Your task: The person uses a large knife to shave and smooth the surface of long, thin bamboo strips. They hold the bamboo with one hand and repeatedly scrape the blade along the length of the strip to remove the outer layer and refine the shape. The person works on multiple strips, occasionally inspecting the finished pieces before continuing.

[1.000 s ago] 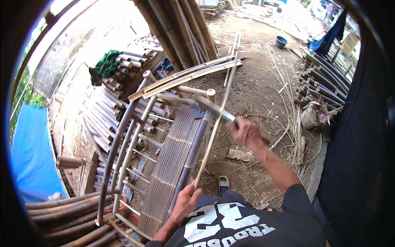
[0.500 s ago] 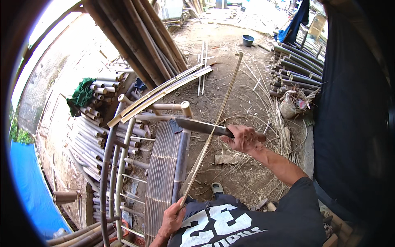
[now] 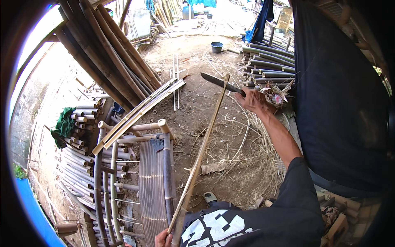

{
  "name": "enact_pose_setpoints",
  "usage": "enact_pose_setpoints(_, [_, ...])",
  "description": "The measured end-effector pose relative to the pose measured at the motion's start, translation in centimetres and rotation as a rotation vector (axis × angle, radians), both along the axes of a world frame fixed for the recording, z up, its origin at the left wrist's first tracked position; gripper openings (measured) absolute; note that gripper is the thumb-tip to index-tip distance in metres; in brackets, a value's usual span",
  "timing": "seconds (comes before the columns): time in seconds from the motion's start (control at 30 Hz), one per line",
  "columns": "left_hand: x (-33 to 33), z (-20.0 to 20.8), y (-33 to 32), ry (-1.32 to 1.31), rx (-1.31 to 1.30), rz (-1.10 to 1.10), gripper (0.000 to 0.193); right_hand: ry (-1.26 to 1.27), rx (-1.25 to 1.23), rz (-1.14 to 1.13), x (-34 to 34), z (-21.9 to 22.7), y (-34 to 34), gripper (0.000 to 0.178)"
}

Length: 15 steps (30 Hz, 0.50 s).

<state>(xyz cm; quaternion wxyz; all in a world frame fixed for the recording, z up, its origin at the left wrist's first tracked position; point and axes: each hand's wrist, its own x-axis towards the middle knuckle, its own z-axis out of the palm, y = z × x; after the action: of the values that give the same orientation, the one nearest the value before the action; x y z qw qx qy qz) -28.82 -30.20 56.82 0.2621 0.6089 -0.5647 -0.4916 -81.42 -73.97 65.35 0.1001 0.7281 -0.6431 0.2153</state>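
At the lower edge my left hand (image 3: pixel 163 238) is closed around the near end of a long bamboo strip (image 3: pixel 204 152). The strip slants away from me, its far end up in front of my right hand (image 3: pixel 255 101). My right hand grips the handle of a machete (image 3: pixel 214 81), with the arm stretched forward. Its dark blade points to the left and meets or crosses the strip close to the strip's far tip; whether it cuts in is too small to tell.
Beside me on the left stands a bamboo bench (image 3: pixel 153 185) with a dark rag (image 3: pixel 156 143) and split bamboo lengths (image 3: pixel 140 113) across it. Bamboo poles (image 3: pixel 82 154) lie stacked beyond. Shavings (image 3: pixel 263 144) litter the ground. More poles (image 3: pixel 271 61) and a black cloth (image 3: pixel 337 107) are on the right.
My right hand has pushed the machete away from me, from mid-strip to near its far end. My left hand now sits lower in the picture, still holding the strip. The view has shifted right.
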Motion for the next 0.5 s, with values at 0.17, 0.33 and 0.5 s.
enact_pose_setpoints(0.17, [0.9,-3.2,-1.2,-0.191,-0.133,-0.049,0.019,0.028,-0.048,0.389,1.9,-2.5,2.1,0.062])
enact_pose_setpoints(0.33, [3.2,-4.3,0.4,-0.35,-0.199,-0.071,0.024,-0.161,0.118,-0.304,-5.1,1.7,0.2,0.066])
enact_pose_setpoints(0.5, [1.4,-3.3,-1.3,-0.239,0.016,0.013,0.027,-0.343,0.0,-0.571,-11.8,5.2,0.5,0.071])
